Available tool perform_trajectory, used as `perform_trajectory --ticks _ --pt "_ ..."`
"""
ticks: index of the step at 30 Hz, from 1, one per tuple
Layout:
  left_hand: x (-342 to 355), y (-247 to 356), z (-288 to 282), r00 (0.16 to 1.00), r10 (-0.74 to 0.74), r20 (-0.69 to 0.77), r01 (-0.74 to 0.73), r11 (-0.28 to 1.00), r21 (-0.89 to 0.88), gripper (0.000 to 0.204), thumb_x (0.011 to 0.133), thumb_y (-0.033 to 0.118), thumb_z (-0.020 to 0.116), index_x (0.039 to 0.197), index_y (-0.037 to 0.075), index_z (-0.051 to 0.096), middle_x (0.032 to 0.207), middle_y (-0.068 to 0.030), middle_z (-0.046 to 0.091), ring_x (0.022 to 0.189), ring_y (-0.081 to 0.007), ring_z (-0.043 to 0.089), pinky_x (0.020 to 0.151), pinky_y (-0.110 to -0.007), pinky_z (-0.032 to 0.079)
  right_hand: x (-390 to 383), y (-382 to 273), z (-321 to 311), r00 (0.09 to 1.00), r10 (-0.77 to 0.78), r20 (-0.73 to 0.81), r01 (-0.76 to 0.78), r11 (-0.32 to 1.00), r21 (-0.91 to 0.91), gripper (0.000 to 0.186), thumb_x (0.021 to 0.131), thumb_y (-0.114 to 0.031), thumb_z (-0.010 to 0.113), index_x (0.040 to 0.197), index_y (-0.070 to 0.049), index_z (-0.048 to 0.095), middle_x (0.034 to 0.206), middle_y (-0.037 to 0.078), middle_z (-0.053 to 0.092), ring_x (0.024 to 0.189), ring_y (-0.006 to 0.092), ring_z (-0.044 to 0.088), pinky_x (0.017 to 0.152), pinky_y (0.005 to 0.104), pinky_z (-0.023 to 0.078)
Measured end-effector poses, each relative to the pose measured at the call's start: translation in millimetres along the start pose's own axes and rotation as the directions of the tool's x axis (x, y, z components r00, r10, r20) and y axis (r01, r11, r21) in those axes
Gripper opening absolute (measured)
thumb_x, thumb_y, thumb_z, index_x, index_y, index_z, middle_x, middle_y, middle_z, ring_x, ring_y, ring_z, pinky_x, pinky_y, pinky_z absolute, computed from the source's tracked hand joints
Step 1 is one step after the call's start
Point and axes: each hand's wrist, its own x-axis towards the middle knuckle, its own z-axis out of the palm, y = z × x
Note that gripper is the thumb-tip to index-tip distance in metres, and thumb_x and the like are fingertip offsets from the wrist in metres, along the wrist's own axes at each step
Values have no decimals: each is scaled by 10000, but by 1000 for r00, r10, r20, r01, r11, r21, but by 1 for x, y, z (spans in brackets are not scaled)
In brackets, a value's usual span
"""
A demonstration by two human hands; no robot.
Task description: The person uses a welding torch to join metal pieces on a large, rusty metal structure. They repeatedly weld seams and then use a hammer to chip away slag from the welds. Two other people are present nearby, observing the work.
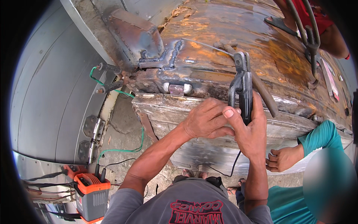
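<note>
My right hand (250, 130) grips a black electrode holder (245, 89) upright over the near edge of the rusty metal bed. Clamped in the holder's jaws, a thin welding rod (209, 46) slants to the far left. Its tip appears at a dark weld bead (174, 54) beside a steel bracket (140, 37); contact cannot be told. My left hand (209, 119) is closed against the right thumb at the holder's lower end; what its fingertips grip is hidden. Behind the holder lies a rusty bar with a crosspiece (265, 95), much like a hammer.
An orange and grey welding machine (93, 198) stands lower left, with a green cable (123, 150). A grey panel with hinges (92, 140) rises at left. A co-worker's hand (285, 158) in a teal sleeve is at right. Another person stands top right beside a metal hook (312, 48).
</note>
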Motion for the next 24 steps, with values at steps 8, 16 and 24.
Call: perform_trajectory --ticks 8,16,24 --pt "-7 -5 7 999 35 -10 -35 999 25 552 937 341 768 1423 103 658 1223 -154 700 999 -314 681 795 -429 551 -5 5 -4 979 -204 3 198 946 -255 820 789 -351 915 1424 10 542 1016 92 709 762 146 606 703 292 518" --pt "-8 -5 6 1000 7 0 -7 998 -63 586 887 276 806 1418 84 648 1358 -186 666 1140 -352 674 899 -451 552 -9 -9 -5 998 -61 29 66 974 -215 848 791 -369 933 1429 8 523 1024 147 708 774 191 670 673 325 545" --pt "-9 -6 8 997 -40 60 44 997 -58 636 807 165 830 1401 27 648 1365 -210 666 1145 -361 680 888 -446 559 -3 3 1 992 -124 6 124 982 -140 837 812 -368 920 1443 10 523 1000 110 691 709 140 611 627 298 515"
